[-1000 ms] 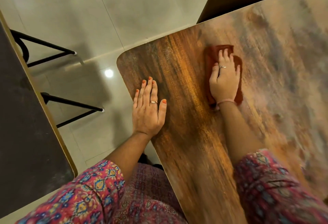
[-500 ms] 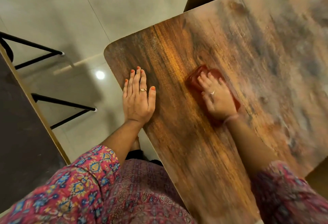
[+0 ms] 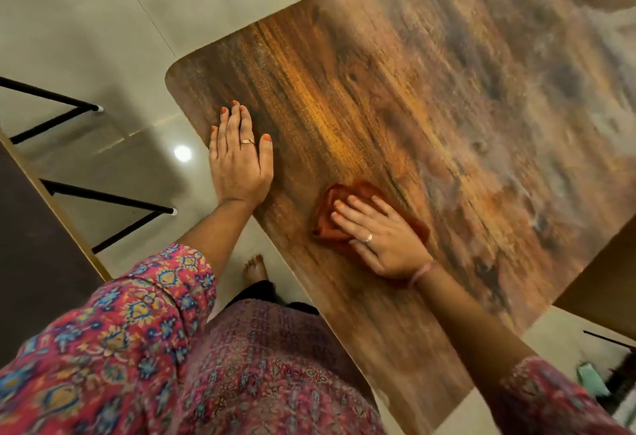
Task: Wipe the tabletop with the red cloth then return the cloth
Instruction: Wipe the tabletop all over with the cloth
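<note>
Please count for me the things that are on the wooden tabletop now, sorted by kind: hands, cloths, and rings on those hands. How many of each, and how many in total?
Hands: 2, the left hand flat on the tabletop, the right hand pressing on the red cloth
Cloths: 1, the red cloth
Rings: 2, one on each hand
Total: 5

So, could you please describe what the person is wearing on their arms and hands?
Both arms wear pink floral-patterned sleeves pushed up the forearms. The left hand has orange-painted nails and a gold-coloured ring; the right hand has a silvery ring and a pinkish thread at the wrist.
</note>
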{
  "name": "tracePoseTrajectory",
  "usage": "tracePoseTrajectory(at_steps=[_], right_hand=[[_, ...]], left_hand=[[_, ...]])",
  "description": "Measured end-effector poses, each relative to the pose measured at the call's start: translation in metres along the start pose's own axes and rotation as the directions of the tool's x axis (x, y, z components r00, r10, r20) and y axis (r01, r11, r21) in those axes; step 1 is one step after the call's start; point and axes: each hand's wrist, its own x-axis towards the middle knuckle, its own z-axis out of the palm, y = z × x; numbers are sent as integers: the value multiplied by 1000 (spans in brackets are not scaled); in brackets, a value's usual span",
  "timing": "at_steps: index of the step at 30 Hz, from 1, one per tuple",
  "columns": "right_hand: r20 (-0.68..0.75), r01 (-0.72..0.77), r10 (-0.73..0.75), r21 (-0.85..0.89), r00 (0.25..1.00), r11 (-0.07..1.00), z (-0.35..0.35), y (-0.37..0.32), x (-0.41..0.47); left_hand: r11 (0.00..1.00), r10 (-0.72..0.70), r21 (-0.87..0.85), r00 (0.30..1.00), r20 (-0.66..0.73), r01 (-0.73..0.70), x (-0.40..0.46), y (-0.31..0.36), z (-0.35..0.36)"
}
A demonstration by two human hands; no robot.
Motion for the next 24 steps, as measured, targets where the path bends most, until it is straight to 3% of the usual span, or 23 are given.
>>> tracePoseTrajectory(at_steps=[1,2,3,4,5,7,8,9,10,12,13,14,16,17,18,19,20,22,23,24], right_hand=[[1,-41,41,11,999,999,-4,16,-10],[-30,-181,182,45,983,982,-7,31,-15],[-78,-381,389,104,918,919,-10,44,-17],[-131,-590,612,171,780,789,-12,54,-16],[-174,-757,794,240,583,608,-13,59,-9],[-195,-904,962,347,190,249,-14,56,11],[-193,-914,975,365,110,175,-12,46,19],[-206,-908,968,362,143,210,-7,31,24],[-223,-877,931,328,290,352,1,12,24],[-192,-657,680,175,707,733,16,-30,4],[-142,-488,497,95,856,868,20,-38,-14],[-77,-317,318,30,945,948,20,-33,-35],[7,-101,101,-26,995,995,11,-1,-67],[16,-131,131,-12,991,991,6,17,-80],[4,-267,267,34,964,963,2,34,-89],[-39,-467,472,97,881,879,-2,48,-93],[-106,-664,683,164,723,729,-4,58,-90],[-159,-889,946,328,282,320,-6,57,-64],[-136,-905,978,377,157,198,-6,46,-45],[-126,-896,977,391,172,209,-4,32,-29]], left_hand=[[1000,-2,6,1000,8,2,0,0,0],[1000,1,19,1000,10,-1,-1,1,0],[999,8,37,1000,8,-8,-1,2,1],[998,15,58,1000,6,-15,-1,2,1],[997,19,77,1000,4,-19,-1,2,1],[996,15,88,1000,5,-16,-3,3,1],[997,13,82,1000,9,-14,-6,5,1],[997,18,75,1000,14,-19,-10,7,1],[997,28,72,999,24,-30,-16,10,2],[995,61,70,997,55,-65,-34,16,4],[994,83,66,994,70,-87,-44,20,6],[992,103,58,991,87,-108,-55,23,7],[988,144,36,982,121,-150,-77,30,9],[986,162,26,978,129,-167,-88,34,10],[984,174,18,976,132,-178,-97,38,12],[983,181,11,975,130,-184,-105,41,13],[983,179,5,976,123,-181,-111,43,15],[988,154,-2,983,99,-155,-116,45,17],[990,140,-2,986,90,-140,-117,46,17],[991,130,1,988,86,-131,-117,47,18]])
